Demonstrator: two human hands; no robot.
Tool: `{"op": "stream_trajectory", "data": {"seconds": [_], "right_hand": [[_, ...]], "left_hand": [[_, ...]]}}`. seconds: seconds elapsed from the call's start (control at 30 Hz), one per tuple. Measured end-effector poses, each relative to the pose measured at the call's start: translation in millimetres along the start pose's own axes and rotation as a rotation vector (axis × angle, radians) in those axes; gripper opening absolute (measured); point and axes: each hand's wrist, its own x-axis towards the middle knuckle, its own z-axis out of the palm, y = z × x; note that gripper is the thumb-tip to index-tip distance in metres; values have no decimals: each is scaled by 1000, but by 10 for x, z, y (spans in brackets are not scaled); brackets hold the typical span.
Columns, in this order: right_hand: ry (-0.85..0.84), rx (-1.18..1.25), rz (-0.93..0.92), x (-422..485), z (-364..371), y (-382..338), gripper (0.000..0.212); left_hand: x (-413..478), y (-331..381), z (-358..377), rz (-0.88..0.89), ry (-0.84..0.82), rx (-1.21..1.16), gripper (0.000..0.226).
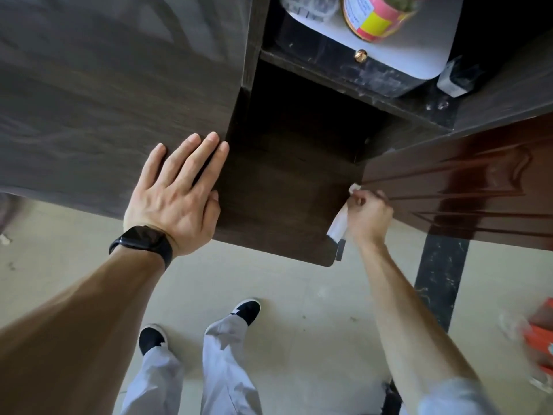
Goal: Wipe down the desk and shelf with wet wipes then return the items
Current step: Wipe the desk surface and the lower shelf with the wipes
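A dark wooden desk top (104,100) fills the upper left, and beside it a lower dark shelf board (278,211) juts toward me. My left hand (176,193) lies flat, fingers spread, on the desk's corner, a black watch on its wrist. My right hand (366,218) is closed on a crumpled white wet wipe (338,224), pressed at the shelf's right edge next to a glossy red-brown door (466,190).
Above the shelf is a drawer front with a brass knob (361,55). On the surface above it a pink and yellow can (374,19) stands on white paper. A blurred orange object (541,339) is at the right edge. Pale floor and my feet are below.
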Motion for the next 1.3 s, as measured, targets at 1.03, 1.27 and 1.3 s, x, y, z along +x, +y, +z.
{"op": "stream_trajectory", "data": {"seconds": [1.03,1.27,1.3], "right_hand": [[-54,-82,76,-817,737,-573,71],[-382,37,-621,-1984,870,-1003,62],[-397,48,-657,-2077,863,-864,61]], "left_hand": [[-23,24,20,-4,-53,25,65],[-14,12,20,-14,-66,29,65],[-15,11,21,-11,-65,23,65]]}}
